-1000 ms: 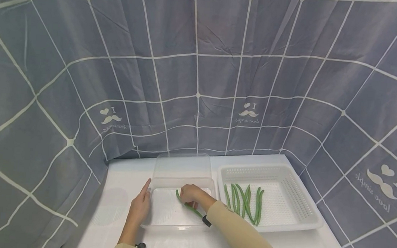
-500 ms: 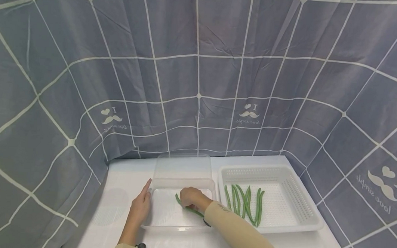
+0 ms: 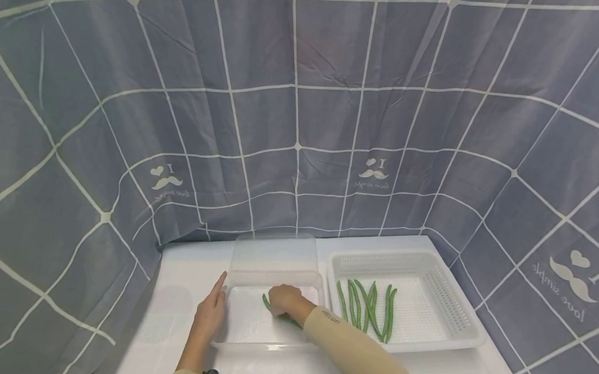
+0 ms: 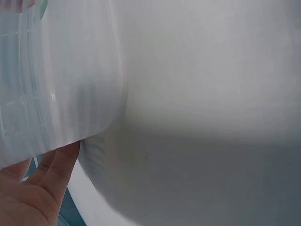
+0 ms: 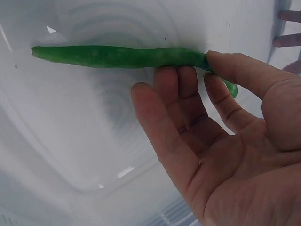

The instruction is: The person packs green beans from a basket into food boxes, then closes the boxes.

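My right hand [image 3: 279, 300] is down inside a clear plastic container [image 3: 274, 274] on the white table. Its thumb and fingers pinch one end of a long green bean [image 5: 117, 55], which lies low over the container's floor. In the head view the bean [image 3: 265, 304] pokes out to the left of the hand. My left hand [image 3: 211, 312] rests with straight fingers [image 4: 51, 172] against the container's left wall [image 4: 61, 94]. Several more green beans [image 3: 369, 306] lie side by side in a white perforated basket [image 3: 456, 308] to the right.
A clear lid or back section [image 3: 273, 250] stands behind the container. A grey checked cloth [image 3: 303, 125] hangs round the table on all far sides. Bare white table [image 3: 181, 311] shows to the left of the container.
My right hand has sunk lower and a little left into the container with the bean. The left hand has stayed at the container's left wall.
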The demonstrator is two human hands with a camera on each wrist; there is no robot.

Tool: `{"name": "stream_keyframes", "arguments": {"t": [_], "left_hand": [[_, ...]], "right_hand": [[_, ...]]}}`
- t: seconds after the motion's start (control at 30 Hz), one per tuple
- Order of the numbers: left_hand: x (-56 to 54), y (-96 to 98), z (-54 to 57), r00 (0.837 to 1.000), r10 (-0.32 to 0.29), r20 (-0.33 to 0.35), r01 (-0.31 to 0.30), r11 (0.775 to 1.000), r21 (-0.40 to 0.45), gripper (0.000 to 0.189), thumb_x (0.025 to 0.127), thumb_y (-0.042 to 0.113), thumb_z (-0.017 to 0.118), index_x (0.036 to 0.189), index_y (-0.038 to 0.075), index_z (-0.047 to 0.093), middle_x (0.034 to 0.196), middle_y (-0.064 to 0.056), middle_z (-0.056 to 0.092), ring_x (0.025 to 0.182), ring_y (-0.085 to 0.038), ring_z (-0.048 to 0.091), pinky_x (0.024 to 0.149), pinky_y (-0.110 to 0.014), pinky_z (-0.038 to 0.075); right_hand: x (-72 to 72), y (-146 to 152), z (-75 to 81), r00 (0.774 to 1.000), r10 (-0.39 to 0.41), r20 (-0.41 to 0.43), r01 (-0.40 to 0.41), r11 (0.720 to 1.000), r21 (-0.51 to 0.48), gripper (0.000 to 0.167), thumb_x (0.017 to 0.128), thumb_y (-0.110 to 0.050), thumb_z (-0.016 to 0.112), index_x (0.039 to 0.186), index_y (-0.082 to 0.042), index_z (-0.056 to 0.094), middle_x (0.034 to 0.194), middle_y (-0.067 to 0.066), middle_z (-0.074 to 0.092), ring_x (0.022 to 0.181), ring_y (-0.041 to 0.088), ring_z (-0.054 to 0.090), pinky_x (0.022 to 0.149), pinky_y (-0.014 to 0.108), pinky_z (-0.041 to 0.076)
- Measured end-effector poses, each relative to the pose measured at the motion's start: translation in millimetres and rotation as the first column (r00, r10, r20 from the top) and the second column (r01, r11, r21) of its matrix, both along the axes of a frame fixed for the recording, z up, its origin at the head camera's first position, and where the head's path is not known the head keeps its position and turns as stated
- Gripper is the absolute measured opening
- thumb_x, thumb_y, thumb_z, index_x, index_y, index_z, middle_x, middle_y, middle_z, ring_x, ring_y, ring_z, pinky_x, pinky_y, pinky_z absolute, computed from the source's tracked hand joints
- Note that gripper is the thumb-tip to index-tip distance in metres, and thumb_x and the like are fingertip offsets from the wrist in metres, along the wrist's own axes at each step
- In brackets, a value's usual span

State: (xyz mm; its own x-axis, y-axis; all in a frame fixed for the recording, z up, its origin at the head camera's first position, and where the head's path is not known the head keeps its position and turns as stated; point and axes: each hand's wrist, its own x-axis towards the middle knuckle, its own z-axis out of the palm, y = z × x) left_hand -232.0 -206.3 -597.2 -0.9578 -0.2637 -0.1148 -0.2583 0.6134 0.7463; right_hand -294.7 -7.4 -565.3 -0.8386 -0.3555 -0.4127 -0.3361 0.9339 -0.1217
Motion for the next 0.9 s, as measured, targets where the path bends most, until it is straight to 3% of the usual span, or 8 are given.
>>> {"name": "stream_keyframes", "arguments": {"t": [0.23, 0.43, 0.6, 0.73, 0.9], "left_hand": [[0.2, 1.0, -1.3, 1.000, 0.003, 0.007, -0.003, 1.000, -0.007, 0.055, 0.116, 0.031, 0.028, 0.171, 0.027, 0.024, 0.171, -0.021, 0.034, 0.154, -0.051, 0.037, 0.124, -0.072, 0.032], [0.7, -0.1, -1.3, 1.000, 0.001, 0.010, -0.001, 1.000, -0.012, 0.055, 0.116, 0.031, 0.027, 0.171, 0.027, 0.022, 0.170, -0.022, 0.035, 0.154, -0.051, 0.037, 0.123, -0.073, 0.032], [0.3, -1.6, -2.5, 1.000, -0.007, 0.020, 0.007, 1.000, -0.014, 0.056, 0.116, 0.031, 0.026, 0.171, 0.027, 0.021, 0.170, -0.022, 0.035, 0.153, -0.052, 0.037, 0.122, -0.074, 0.031], [-0.8, -1.7, -2.4, 1.000, -0.013, 0.016, 0.013, 1.000, -0.017, 0.056, 0.116, 0.031, 0.027, 0.171, 0.026, 0.022, 0.170, -0.023, 0.035, 0.153, -0.052, 0.037, 0.122, -0.074, 0.031], [-1.5, -0.7, -2.2, 1.000, -0.013, 0.016, 0.014, 1.000, -0.028, 0.055, 0.116, 0.030, 0.027, 0.171, 0.025, 0.022, 0.169, -0.023, 0.035, 0.153, -0.053, 0.037, 0.122, -0.073, 0.032]], "right_hand": [[0.4, 0, -1.2, 1.000, -0.028, 0.005, 0.028, 1.000, 0.004, 0.005, 0.091, -0.011, 0.075, 0.095, -0.011, 0.072, 0.070, 0.002, 0.061, 0.056, 0.014, 0.053, 0.051, 0.025, 0.045], [-3.4, 2, -3.4, 0.999, -0.050, 0.012, 0.051, 0.998, -0.042, 0.006, 0.090, -0.014, 0.076, 0.087, -0.011, 0.071, 0.065, 0.000, 0.060, 0.051, 0.012, 0.051, 0.047, 0.023, 0.043], [-3.0, 6, 2.1, 0.998, -0.050, 0.027, 0.053, 0.991, -0.125, 0.007, 0.096, -0.016, 0.073, 0.090, -0.012, 0.072, 0.064, -0.001, 0.060, 0.048, 0.011, 0.051, 0.044, 0.022, 0.043], [0.2, 10, 16.5, 0.994, -0.074, 0.084, 0.095, 0.953, -0.288, 0.006, 0.098, -0.014, 0.071, 0.092, -0.014, 0.069, 0.070, -0.001, 0.062, 0.055, 0.013, 0.060, 0.046, 0.024, 0.052], [2.2, 19, 39.2, 0.984, -0.088, 0.154, 0.153, 0.862, -0.483, 0.013, 0.093, -0.009, 0.076, 0.088, -0.015, 0.066, 0.078, 0.005, 0.071, 0.065, 0.020, 0.071, 0.050, 0.030, 0.062]]}}
